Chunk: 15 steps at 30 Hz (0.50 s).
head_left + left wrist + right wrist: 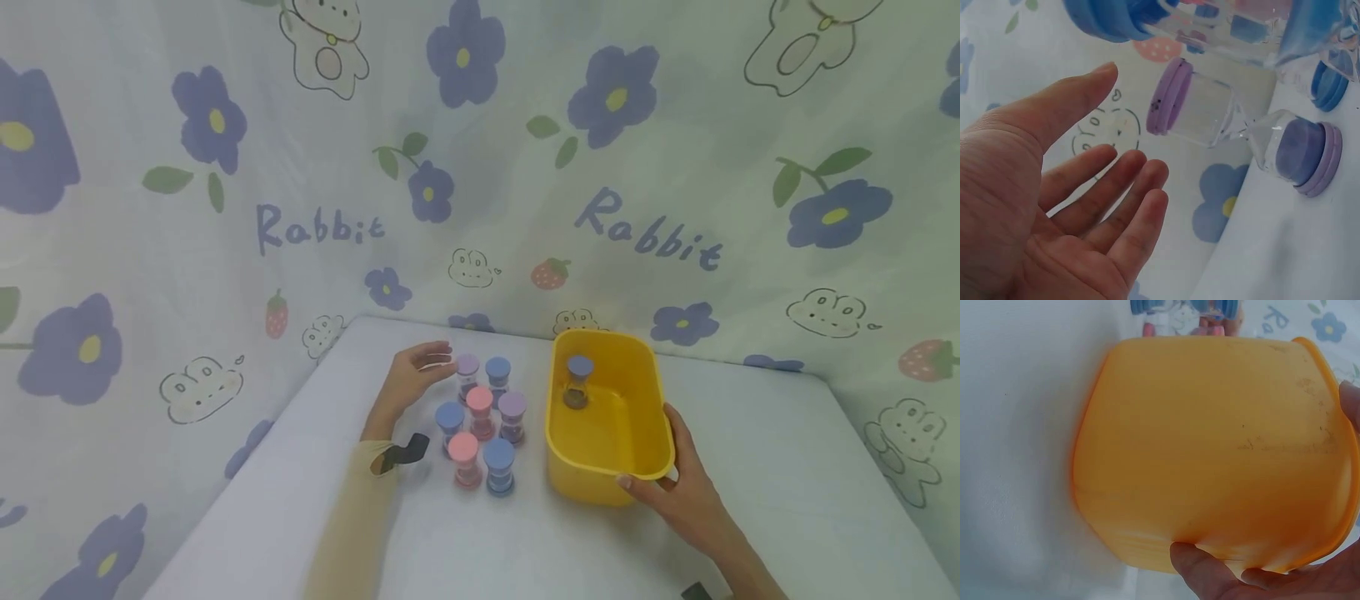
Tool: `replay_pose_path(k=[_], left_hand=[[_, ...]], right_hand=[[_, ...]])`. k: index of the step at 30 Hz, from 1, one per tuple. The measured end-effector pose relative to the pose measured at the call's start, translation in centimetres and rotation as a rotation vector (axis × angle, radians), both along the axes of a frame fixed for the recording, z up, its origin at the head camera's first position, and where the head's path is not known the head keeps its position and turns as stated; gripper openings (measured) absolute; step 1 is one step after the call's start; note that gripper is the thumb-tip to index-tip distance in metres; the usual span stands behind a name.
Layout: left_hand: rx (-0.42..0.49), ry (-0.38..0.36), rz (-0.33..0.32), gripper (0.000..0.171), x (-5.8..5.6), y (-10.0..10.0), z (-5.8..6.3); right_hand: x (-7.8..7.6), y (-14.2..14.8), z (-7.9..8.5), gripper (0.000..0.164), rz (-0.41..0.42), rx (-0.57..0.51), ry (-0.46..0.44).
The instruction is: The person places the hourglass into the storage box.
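Lighting: soft, diffuse, rather dim. Shadows: faint, soft-edged, on white surface (pixel 450 546). Wrist views: greyer, slightly blurred.

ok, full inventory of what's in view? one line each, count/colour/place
Blue hourglasses: 3, blue caps, standing on the table left of the bin
Pink hourglasses: 2, pink caps, same group
Purple hourglasses: 2, purple caps, same group
Hourglass in the bin: 1, bluish cap, exact shade unclear, upright inside
Yellow bin: 1, yellow, on the table
Table: 1, white, under everything
Backdrop: white, flower-and-rabbit print, behind the table
Wrist pieces: 2, black, one per wrist
Left sleeve: 1, beige, left forearm
Left hand: 1, bare, beside a purple hourglass
Right hand: 1, bare, gripping the bin's near right corner
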<state>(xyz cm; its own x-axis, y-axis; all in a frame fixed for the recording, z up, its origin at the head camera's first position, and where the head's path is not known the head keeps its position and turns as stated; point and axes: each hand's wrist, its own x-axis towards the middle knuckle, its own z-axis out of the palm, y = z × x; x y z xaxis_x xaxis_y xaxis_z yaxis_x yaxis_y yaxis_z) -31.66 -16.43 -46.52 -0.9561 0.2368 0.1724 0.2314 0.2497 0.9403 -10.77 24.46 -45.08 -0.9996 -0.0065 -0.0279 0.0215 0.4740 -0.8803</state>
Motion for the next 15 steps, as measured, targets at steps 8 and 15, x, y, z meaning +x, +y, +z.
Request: replay_pose_path(k=[8,15], left_hand=[[-0.038,-0.020,-0.029,0.057,-0.14,0.16,-0.62],[-0.068,-0.042,-0.047,0.061,-0.15,0.25,-1.00]], right_hand=[[0.01,-0.19,-0.03,0.115,-0.014,0.016,-0.019],[-0.06,-0.18,-0.10,0.114,-0.005,0.018,-0.003]])
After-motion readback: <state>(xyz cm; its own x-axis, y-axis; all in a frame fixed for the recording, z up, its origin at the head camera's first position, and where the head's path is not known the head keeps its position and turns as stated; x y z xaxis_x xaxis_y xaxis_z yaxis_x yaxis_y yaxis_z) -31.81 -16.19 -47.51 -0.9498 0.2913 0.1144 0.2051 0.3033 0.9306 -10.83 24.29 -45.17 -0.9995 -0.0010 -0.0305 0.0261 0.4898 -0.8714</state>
